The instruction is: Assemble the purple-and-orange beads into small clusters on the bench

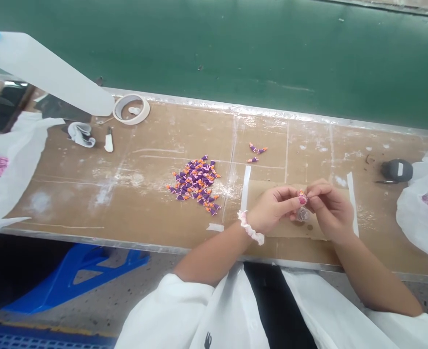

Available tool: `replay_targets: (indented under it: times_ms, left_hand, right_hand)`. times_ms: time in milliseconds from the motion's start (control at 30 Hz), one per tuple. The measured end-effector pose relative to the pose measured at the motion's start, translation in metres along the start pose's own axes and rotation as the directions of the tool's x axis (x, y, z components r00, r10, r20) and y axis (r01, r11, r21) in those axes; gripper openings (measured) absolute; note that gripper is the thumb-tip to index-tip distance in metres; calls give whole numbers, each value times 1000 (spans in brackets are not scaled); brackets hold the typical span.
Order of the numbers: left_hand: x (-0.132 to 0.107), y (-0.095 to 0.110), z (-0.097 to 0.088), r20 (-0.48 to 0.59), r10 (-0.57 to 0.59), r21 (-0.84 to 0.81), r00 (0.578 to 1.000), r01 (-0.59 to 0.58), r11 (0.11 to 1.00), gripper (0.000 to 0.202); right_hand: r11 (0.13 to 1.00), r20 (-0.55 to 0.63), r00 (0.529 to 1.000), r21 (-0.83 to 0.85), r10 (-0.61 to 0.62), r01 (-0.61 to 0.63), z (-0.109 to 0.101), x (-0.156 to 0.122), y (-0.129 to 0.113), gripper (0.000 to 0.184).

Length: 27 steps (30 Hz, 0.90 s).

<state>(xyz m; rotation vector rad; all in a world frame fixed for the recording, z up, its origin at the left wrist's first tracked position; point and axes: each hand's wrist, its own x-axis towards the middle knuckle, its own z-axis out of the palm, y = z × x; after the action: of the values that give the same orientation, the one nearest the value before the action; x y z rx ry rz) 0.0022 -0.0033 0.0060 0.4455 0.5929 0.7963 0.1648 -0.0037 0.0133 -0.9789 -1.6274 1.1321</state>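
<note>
Scuffed brown desk [156, 140] stretches across the view, with a green surface [214, 53] beyond its far edge. Near the right of centre, a small pink-and-orange piece [302, 197] sits up off the desk between the person's two hands. The left hand [275, 208] has its grip closed on it, thumb and finger pinching from the side. The right hand [330, 208] meets it from the other side with fingertips bunched together; the view is too small to tell whether that grip clamps the piece or something thin beside it. Just below the fingertips is a clear round object [303, 214], over a cardboard mat [263, 188] flanked by tape strips [246, 186]. As for progress, one piece is in hand and looks mid-handling, while many purple-and-orange pieces lie in a heap [195, 182] to the left and three loose pieces [262, 150] lie apart beyond the mat; which of these are finished or left to do cannot be told. Both forearms reach forward from the near edge and angle inward, wrists low over the mat, fingers curled; a pale scrunchie [250, 228] rings the left wrist. Farther out are a tape roll [144, 114], a white bottle [50, 72] and, at far right, a white bag [414, 213].
</note>
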Motion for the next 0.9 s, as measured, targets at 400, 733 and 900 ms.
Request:
replay_targets:
  times_ms: [400,733,900]
  left_hand:
    - [-3,-11,6,-35,231,176,972,-222,959,24]
    - [-2,-10,-2,310,696,812,647,-562,161,6]
    - [-1,-10,-5,440,695,836,568,-542,-86,8]
  right_hand:
    - [960,-35,986,-239,-161,148,-2,-11,-8,28]
    - [942,136,987,-311,-89,128,-13,-4,-18,19]
    - [940,192,980,-322,-51,112,-18,-3,-20,17]
